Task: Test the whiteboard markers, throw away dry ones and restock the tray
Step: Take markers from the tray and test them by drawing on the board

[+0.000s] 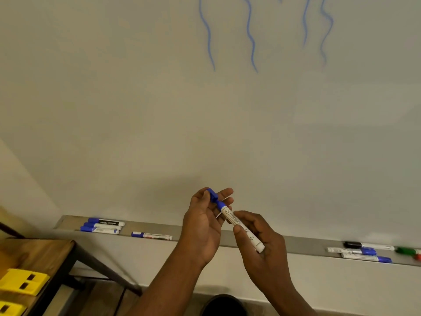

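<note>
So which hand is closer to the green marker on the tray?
Right. The right hand, holding the blue marker, is partway toward the green marker at the tray's far right; the left hand, on the cap, is farther.

left hand (202,222) raised, fingers curled, right hand (262,242) gripping

Wood table (38,249) bottom left w/ yellow blocks (24,280) (two visible).
</note>
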Tool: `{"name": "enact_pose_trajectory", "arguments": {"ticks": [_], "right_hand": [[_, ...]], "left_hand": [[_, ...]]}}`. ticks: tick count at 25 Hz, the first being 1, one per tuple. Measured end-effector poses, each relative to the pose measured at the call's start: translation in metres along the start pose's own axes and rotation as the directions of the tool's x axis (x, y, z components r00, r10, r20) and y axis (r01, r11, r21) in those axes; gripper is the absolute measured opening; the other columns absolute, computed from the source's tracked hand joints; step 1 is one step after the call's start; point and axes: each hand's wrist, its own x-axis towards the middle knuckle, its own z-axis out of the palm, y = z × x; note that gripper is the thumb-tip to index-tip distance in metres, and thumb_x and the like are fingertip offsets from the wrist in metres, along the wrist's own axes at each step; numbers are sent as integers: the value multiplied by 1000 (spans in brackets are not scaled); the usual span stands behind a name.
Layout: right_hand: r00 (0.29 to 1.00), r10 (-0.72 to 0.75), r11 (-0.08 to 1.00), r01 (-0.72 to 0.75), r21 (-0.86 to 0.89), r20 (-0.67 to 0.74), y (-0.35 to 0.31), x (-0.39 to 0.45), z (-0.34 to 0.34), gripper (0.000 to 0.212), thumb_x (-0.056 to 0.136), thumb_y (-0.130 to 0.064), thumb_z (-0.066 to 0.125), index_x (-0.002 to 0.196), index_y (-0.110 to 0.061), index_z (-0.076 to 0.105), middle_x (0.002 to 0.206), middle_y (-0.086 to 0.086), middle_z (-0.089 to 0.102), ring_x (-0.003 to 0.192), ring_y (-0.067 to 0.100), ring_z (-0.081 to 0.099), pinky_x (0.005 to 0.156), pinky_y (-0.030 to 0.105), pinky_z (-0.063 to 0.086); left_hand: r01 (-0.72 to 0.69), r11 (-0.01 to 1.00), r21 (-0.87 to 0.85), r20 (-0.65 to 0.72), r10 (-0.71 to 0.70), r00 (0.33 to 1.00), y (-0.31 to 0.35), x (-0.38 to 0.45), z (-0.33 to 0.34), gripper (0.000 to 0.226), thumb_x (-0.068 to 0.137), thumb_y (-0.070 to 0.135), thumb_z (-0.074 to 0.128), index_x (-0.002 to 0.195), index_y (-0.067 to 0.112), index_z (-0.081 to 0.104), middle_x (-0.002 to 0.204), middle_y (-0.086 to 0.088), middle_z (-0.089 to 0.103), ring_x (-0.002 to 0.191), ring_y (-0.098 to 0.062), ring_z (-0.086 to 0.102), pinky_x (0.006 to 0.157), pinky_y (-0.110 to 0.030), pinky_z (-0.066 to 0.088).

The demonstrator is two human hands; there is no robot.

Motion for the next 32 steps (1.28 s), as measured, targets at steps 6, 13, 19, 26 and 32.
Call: {"name": "enact_pose_trajectory", "arguments": {"ticks": [6, 13, 19, 26, 32], "right_hand": [[999, 13, 996, -8, -93, 50, 5, -2, 8, 21, 87, -34, 55, 106, -42, 56, 82, -19, 68, 70, 0, 63, 56, 5, 43], [994, 43, 995, -33, -97, 103, 7, -7, 16, 8, 90, -42, 53, 98, -45, 54, 76, -5, 73, 59, 13, 62, 46, 12, 42], [930, 177, 982, -143, -126, 322, 23, 10, 21, 17, 92, -27, 61, 102, -40, 67, 76, -9, 73, 63, 10, 66, 57, 21, 53], [780, 421, 832, -129, -540, 462, 79, 3, 72, 18, 91, -28, 60, 107, -29, 69, 81, -14, 67, 64, 5, 58, 53, 10, 37], [853, 326, 830, -52, -555, 408, 108, 18, 136, 19, 90, -27, 65, 108, -24, 69, 101, -5, 65, 85, 8, 54, 66, 12, 35]], "left_hand": [[-61, 997, 57, -46, 63, 997, -13, -2, -10, 14, 102, 18, 39, 107, 16, 52, 98, -14, 74, 90, -24, 70, 81, -34, 53], [-63, 997, -54, -108, 57, 993, -18, -4, -29, 5, 98, 9, 48, 100, 13, 51, 82, -17, 72, 82, -26, 71, 70, -29, 58], [-31, 999, 36, -161, 36, 986, -16, 9, -72, 10, 99, 10, 46, 107, 10, 51, 95, -21, 73, 96, -31, 70, 90, -38, 52], [88, 872, 481, -254, 43, 966, -27, 30, -147, 12, 95, 21, 57, 106, 18, 53, 104, -9, 71, 104, -23, 64, 92, -33, 49], [255, 267, 930, -325, 269, 906, -5, 56, -250, 50, 96, 28, 55, 142, 19, 37, 144, -3, 45, 135, -22, 41, 108, -36, 35]]}}
